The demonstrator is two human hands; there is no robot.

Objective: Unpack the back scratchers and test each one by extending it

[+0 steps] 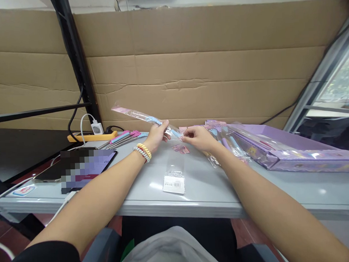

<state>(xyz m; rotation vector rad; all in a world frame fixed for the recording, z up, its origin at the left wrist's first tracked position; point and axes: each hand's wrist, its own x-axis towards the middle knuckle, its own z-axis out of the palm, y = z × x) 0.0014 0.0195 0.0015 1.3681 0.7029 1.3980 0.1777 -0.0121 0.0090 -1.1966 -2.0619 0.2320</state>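
A clear plastic sleeve with a light blue back scratcher (154,119) inside stretches between my hands above the table, a pink card at its far left end. My left hand (156,137) is closed around the middle of this sleeve. At the sleeve's near right end, my right hand (200,137) pinches it between thumb and fingers. Below them on the table lie an empty-looking clear sleeve with a white barcode label (173,184) and small pink cards (181,149). Several more bagged back scratchers (225,140), blue and purple, are piled just beyond my right forearm.
A purple box (301,164) stands at the right. Loose back scratchers with metal rods (124,138) lie at the left, near a yellow power strip (91,137), a phone (50,174) and a tablet (106,158). Cardboard (189,69) lines the back.
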